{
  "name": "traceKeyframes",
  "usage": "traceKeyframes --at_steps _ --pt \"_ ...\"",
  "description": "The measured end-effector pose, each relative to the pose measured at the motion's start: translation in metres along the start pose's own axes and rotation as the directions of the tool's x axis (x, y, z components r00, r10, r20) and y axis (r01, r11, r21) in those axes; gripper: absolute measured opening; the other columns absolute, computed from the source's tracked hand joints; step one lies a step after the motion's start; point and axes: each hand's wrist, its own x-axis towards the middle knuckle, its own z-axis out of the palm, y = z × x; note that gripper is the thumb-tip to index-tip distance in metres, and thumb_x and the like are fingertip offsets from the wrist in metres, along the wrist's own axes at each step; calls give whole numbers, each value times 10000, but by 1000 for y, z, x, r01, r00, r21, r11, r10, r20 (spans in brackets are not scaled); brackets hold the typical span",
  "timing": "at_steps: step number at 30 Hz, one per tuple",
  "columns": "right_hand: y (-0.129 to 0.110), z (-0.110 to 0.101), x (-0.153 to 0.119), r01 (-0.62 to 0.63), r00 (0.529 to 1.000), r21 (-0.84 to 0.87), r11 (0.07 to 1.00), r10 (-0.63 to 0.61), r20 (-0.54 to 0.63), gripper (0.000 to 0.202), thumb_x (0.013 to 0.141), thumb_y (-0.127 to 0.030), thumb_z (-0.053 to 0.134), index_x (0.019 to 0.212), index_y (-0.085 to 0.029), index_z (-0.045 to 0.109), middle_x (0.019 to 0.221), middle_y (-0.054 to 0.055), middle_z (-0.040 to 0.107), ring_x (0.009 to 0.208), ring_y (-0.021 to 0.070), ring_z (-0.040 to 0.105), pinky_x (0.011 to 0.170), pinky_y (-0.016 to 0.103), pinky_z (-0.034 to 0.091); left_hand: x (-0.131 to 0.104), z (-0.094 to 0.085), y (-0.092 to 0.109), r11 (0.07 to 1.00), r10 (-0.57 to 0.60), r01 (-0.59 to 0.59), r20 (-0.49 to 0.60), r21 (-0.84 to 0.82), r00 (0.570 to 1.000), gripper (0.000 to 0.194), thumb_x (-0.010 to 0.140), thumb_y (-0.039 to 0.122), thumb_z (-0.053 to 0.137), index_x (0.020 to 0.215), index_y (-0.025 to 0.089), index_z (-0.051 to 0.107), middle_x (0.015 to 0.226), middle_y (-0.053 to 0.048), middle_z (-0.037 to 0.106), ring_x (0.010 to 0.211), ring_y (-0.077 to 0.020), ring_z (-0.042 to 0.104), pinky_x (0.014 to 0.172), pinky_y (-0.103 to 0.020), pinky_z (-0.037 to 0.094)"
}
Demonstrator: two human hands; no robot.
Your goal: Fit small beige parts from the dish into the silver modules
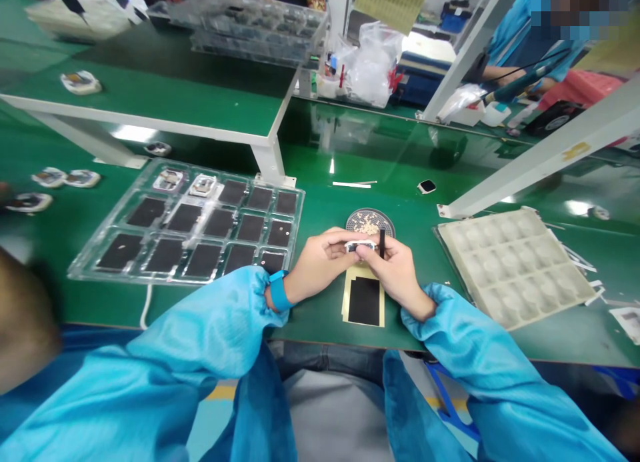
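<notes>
Both my hands meet at the middle of the bench, pinching a small white device housing (pixel 361 246) with a dark inside. My left hand (pixel 323 265), with a blue band at the wrist, holds its left side. My right hand (pixel 397 269) grips the right side, thumb on the near edge. A slim black strip or tool (pixel 383 242) stands up by my right fingers; whether they hold it, I cannot tell. Just behind lies a round grey dish (pixel 356 221) of small beige pieces. Below my hands is a yellowish sheet (pixel 346 302) bearing black rectangles (pixel 365 302).
To the left lies a clear compartment tray (pixel 80 265) with black pads and two white housings (pixel 203 186). A raised green shelf (pixel 225 109) stands behind it. On the right are a beige moulded tray (pixel 515 262) and a slanting white post (pixel 530 145). Other people are nearby.
</notes>
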Motion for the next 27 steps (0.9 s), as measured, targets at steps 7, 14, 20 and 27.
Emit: traceKeyframes --at_steps 7,14,20,27 --pt "-1 -2 4 55 998 -116 992 -59 -36 284 785 -480 812 794 -217 706 749 31 716 704 180 622 662 311 508 -1 2 0 923 74 -52 -42 382 996 291 908 231 683 1186 200 763 987 -59 737 880 -165 681 785 -285 567" --pt "3 4 8 60 996 -127 990 -67 -54 396 771 -593 784 782 -217 660 739 31 683 683 182 602 660 321 489 -2 4 5 856 185 -112 -97 504 978 239 902 209 687 1118 204 790 899 -42 745 801 -161 649 749 -295 525" --pt "1 -1 13 73 997 -179 981 -73 7 347 807 -545 777 823 -208 697 759 27 680 679 174 590 657 318 478 -1 3 4 870 163 -101 -88 483 983 251 921 206 665 1144 184 780 995 -61 752 883 -172 672 803 -296 538" --pt "-13 -22 17 411 909 -402 818 -399 118 127 908 -334 719 990 -240 739 983 57 708 894 216 663 824 375 536 2 0 0 838 171 -109 -68 535 983 300 918 196 659 1199 225 761 895 -29 706 818 -150 643 773 -277 534"
